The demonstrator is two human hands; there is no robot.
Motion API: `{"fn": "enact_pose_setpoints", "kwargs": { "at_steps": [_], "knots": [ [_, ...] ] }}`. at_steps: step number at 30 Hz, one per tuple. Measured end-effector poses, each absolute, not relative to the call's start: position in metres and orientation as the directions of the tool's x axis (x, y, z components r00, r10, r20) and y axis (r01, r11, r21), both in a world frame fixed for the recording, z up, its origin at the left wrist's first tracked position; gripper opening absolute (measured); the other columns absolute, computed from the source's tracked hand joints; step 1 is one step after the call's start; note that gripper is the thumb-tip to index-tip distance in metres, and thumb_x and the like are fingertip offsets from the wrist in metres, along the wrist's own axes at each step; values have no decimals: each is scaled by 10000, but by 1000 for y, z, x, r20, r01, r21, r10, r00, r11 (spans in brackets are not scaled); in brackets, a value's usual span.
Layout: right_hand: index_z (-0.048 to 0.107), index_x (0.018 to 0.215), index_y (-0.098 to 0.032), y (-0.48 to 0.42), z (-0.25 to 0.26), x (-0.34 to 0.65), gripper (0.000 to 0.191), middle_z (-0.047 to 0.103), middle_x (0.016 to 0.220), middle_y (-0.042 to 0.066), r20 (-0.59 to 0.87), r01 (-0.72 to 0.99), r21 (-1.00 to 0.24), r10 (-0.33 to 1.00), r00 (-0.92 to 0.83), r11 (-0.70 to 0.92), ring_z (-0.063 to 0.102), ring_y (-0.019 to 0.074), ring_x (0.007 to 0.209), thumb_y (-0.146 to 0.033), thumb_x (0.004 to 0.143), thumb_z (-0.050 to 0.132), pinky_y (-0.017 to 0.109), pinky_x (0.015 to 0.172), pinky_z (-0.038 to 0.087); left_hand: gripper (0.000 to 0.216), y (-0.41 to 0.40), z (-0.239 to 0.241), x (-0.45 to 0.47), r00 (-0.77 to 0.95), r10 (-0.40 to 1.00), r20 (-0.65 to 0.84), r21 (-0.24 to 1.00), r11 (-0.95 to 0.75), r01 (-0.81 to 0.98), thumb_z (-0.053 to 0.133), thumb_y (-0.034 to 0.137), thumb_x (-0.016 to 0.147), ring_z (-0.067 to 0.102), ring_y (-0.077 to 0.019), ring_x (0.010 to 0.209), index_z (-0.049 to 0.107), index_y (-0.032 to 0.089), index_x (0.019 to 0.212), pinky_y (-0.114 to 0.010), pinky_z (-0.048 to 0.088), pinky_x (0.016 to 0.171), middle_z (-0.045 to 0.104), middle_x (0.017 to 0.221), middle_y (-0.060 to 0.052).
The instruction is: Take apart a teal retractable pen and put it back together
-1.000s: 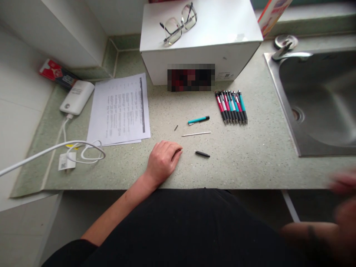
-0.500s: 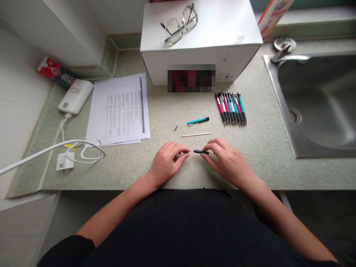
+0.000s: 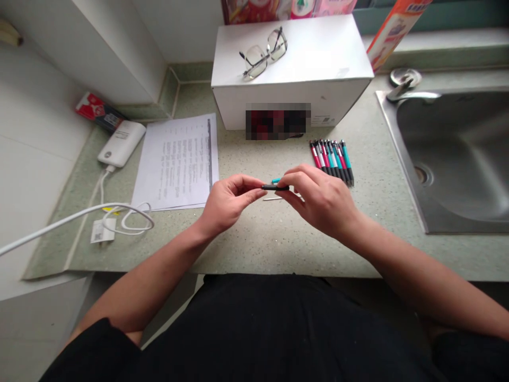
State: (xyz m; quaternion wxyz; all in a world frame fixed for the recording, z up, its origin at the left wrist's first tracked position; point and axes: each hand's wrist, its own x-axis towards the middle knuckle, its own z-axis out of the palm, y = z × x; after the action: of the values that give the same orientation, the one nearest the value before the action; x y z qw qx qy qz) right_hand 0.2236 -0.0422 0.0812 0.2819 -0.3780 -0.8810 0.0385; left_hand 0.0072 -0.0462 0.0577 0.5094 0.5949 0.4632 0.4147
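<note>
A short black pen grip section [image 3: 272,187] is held level between my two hands above the counter. My right hand [image 3: 324,199] pinches its right end between thumb and fingers. My left hand [image 3: 225,206] has thumb and fingertips closed at its left tip; anything smaller between them is too small to make out. Behind my right fingers a bit of the teal pen barrel [image 3: 275,181] shows. The thin pale pen refill [image 3: 271,199] lies on the counter below the grip section, partly covered by my right hand. No spring can be seen, my left hand covering that area.
Several click pens [image 3: 332,159] in red, white and teal lie in a row. Behind stands a white box [image 3: 234,101] bearing eyeglasses [image 3: 265,53]. Printed sheets [image 3: 175,164], a white power bank [image 3: 122,143] and a cable [image 3: 133,209] are left; a steel sink [image 3: 457,159] is right.
Both hands have risen away from the counter's front edge. My left fingertips, apart from the black grip section before, now close on its tip. The view has shifted slightly.
</note>
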Motion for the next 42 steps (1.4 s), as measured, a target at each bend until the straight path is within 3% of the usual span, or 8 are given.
{"fn": "enact_pose_setpoints", "kwargs": {
  "at_steps": [6, 9, 14, 20, 25, 31, 36, 42],
  "knots": [
    [573, 1031, -207, -29, 61, 223, 109, 675, 971, 56, 557, 639, -273, 660, -504, 719, 632, 169, 843, -294, 1003, 513, 283, 684, 465, 187, -32, 52, 7, 185, 981, 52, 993, -70, 91, 774, 288, 806, 674, -137, 736, 716, 153, 923, -258, 560, 660, 735, 840, -52],
    [578, 1028, -212, -31, 48, 222, 111, 685, 968, 55, 535, 654, -281, 680, -501, 703, 639, 169, 846, -294, 1005, 508, 284, 684, 467, 192, -32, 38, 8, 198, 979, 44, 994, -63, 91, 769, 299, 808, 676, -136, 731, 719, 151, 919, -254, 561, 660, 739, 842, -54],
    [600, 1013, -203, -39, 34, 220, 156, 696, 966, 73, 442, 682, -294, 728, -524, 670, 648, 183, 836, -311, 1011, 488, 301, 698, 477, 141, -38, 23, 6, 199, 966, 162, 936, -215, 280, 739, 289, 842, 662, -137, 747, 729, 172, 919, -270, 546, 703, 728, 836, -40],
    [613, 1054, -185, -38, 21, 213, 205, 677, 929, 78, 385, 643, -491, 809, -445, 587, 644, 182, 801, -319, 1018, 463, 292, 669, 471, 112, -37, 21, 3, 253, 916, 311, 841, -389, 375, 704, 280, 878, 643, -145, 774, 720, 179, 924, -291, 519, 714, 714, 855, -45],
    [598, 1087, -164, -40, 13, 216, 189, 660, 864, 49, 382, 560, -592, 814, -437, 579, 607, 147, 691, -310, 973, 558, 276, 636, 448, 107, -40, 20, 4, 275, 886, 374, 803, -458, 383, 687, 269, 894, 633, -137, 767, 703, 173, 939, -288, 516, 716, 703, 854, -43],
    [641, 982, -163, -45, 10, 221, 247, 688, 874, 69, 350, 592, -564, 815, -461, 576, 629, 169, 758, -341, 1015, 474, 290, 668, 436, 92, -44, 19, 7, 338, 816, 469, 727, -574, 377, 704, 231, 882, 623, -133, 768, 693, 163, 944, -291, 499, 720, 705, 853, -39],
    [604, 1140, -156, -45, 8, 221, 318, 679, 844, 44, 299, 576, -633, 849, -435, 518, 585, 137, 645, -407, 945, 591, 271, 610, 424, 106, -45, 16, 7, 347, 821, 454, 721, -567, 398, 691, 264, 895, 622, -140, 763, 698, 173, 948, -303, 503, 713, 709, 851, -43],
    [650, 959, -177, -46, 10, 221, 266, 699, 877, 68, 334, 577, -595, 825, -455, 560, 632, 171, 753, -372, 1005, 474, 296, 674, 437, 108, -47, 16, 10, 344, 808, 478, 716, -586, 381, 702, 267, 886, 616, -140, 743, 704, 174, 942, -305, 505, 709, 709, 848, -45]
  ]
}}
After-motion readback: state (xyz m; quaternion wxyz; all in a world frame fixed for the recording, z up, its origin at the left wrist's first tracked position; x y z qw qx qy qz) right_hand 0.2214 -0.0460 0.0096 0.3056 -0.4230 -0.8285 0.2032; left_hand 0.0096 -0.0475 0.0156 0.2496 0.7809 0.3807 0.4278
